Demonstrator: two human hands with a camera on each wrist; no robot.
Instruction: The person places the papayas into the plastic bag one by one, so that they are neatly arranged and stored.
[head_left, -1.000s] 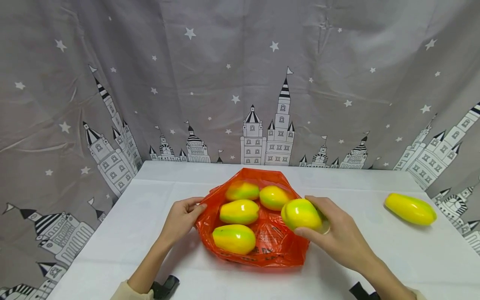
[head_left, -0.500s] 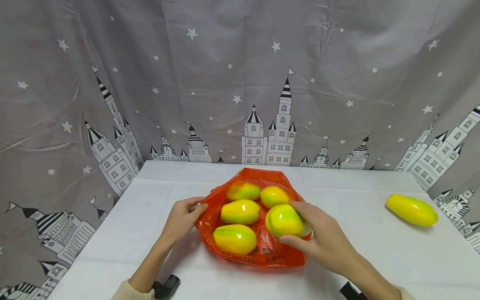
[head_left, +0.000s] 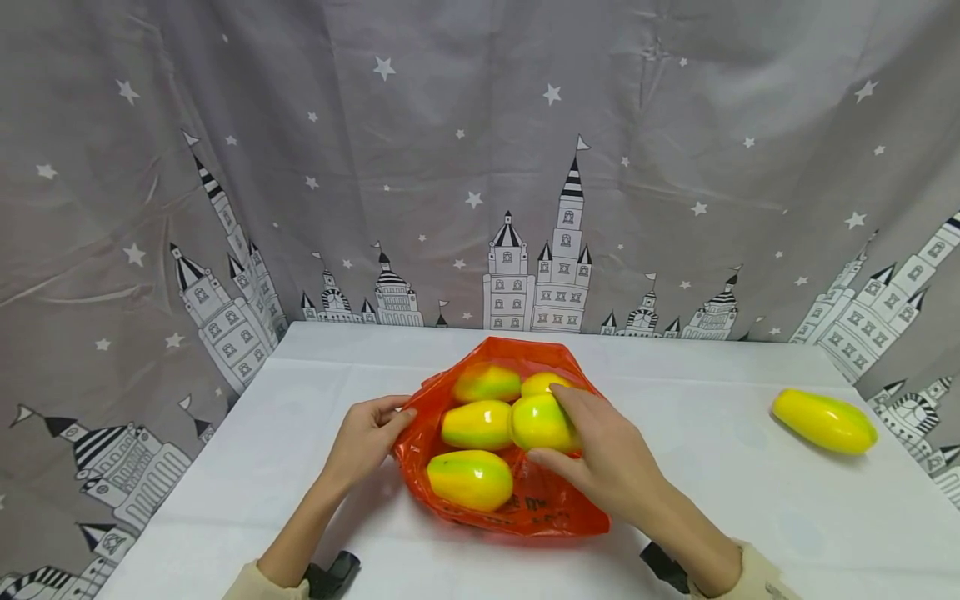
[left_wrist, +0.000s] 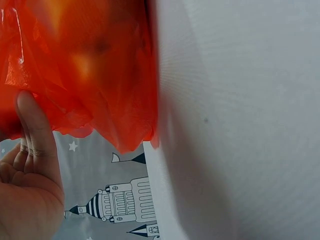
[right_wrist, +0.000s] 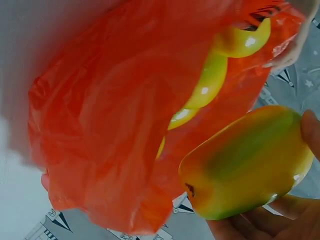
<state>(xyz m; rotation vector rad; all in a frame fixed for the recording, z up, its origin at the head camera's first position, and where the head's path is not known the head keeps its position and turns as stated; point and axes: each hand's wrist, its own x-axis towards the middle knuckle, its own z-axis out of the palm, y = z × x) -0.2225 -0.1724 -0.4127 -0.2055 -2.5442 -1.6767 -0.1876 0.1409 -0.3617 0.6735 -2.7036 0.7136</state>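
A red plastic bag (head_left: 573,518) lies with its mouth wide on the white table, and several yellow-green papayas (head_left: 471,481) rest inside. At the bag's left edge my left hand (head_left: 365,437) pinches the plastic between thumb and fingers; the left wrist view shows the thumb against the red film (left_wrist: 120,120). My right hand (head_left: 618,458) grips another papaya (head_left: 538,423) over the bag's opening. In the right wrist view this papaya (right_wrist: 245,160) shows a dark stem spot at one end. It partly hides one papaya behind it.
A single yellow papaya (head_left: 825,421) lies on the table (head_left: 720,417) at the right. Behind the table hangs a grey curtain (head_left: 420,100) printed with castles and stars. A black strap piece (head_left: 333,575) is on the left wrist.
My right hand has carried its papaya leftward, from the bag's right side to over the middle of the opening. My left hand keeps its hold on the bag's edge.
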